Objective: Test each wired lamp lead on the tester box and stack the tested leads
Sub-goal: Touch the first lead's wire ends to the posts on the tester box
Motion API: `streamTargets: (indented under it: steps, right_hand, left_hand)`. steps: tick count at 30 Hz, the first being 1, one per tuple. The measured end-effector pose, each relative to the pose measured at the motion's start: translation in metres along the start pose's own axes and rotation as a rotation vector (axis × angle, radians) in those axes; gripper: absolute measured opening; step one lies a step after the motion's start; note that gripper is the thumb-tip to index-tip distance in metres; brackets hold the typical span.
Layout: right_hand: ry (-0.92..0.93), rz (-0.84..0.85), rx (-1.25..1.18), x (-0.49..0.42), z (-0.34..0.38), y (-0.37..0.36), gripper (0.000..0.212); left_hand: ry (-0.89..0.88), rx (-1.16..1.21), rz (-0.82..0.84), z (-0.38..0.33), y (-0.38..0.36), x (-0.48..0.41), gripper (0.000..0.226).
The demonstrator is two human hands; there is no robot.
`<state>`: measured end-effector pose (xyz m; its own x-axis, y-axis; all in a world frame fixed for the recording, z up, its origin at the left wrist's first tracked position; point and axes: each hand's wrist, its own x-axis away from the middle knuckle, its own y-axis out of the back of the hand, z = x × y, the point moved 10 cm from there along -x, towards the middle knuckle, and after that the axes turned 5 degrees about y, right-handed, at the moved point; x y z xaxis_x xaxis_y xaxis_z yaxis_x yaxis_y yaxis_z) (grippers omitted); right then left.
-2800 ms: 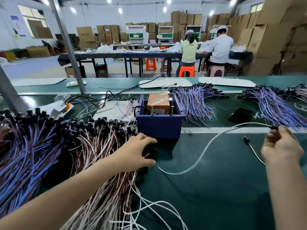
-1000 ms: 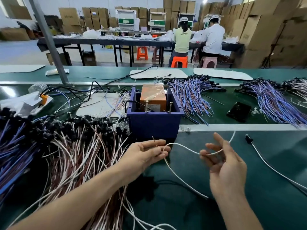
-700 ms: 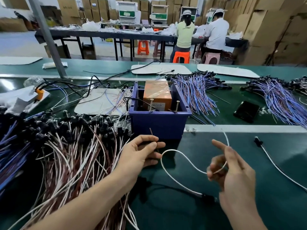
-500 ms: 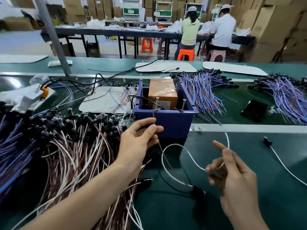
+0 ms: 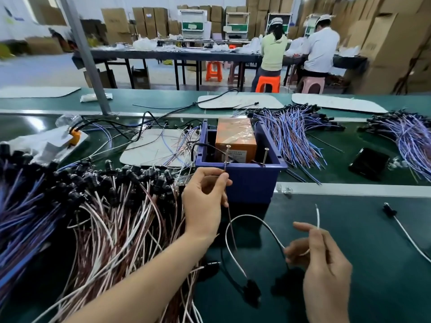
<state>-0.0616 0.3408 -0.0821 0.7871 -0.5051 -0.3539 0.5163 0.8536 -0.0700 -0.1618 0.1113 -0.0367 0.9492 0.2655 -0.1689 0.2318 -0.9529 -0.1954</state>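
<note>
Brown wire (image 5: 231, 227) pinched in our left hand (image 5: 203, 206), we are holding its tip by the left pin (image 5: 226, 155) of the tester box (image 5: 245, 183), while our right hand (image 5: 324, 264) is pinching the white wire (image 5: 317, 215), not yet there. We are judging much left: a large heap of leads (image 5: 112, 217) is waiting on the counter (image 5: 361, 241).

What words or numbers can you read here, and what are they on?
Nothing can be read for sure.
The white label on the orange taped box in the blue plastic bin: print too small.
The blue sign on the far left wall: blurred.
The brown cardboard cartons at the back: marks blurred.
</note>
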Motion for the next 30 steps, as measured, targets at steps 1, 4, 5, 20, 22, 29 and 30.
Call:
streamTargets:
  steps: [1,4,5,20,22,29,30]
  right_hand:
    - [0.028,-0.009,0.019,0.000,0.001,-0.002,0.030]
    - [0.121,0.022,0.077,-0.015,0.008,-0.016,0.026]
    - [0.144,0.037,0.100,-0.024,0.010,-0.022,0.026]
    - [0.312,-0.004,0.189,-0.070,0.003,-0.078,0.025]
    - [0.322,-0.017,0.210,-0.070,0.002,-0.077,0.025]
    - [0.337,0.003,0.249,-0.065,-0.002,-0.078,0.026]
    - [0.338,0.003,0.247,-0.065,-0.002,-0.078,0.027]
  left_hand:
    - [-0.005,0.008,0.002,0.001,0.001,-0.002,0.013]
    - [-0.020,0.026,0.021,0.002,0.001,-0.004,0.012]
    - [-0.027,0.021,0.032,0.003,0.000,-0.005,0.012]
    - [-0.105,-0.082,0.046,0.002,-0.003,-0.006,0.018]
    - [-0.112,-0.101,0.054,0.003,-0.004,-0.005,0.017]
    - [-0.119,-0.126,0.064,0.004,-0.006,-0.003,0.016]
    - [-0.120,-0.127,0.064,0.004,-0.006,-0.003,0.015]
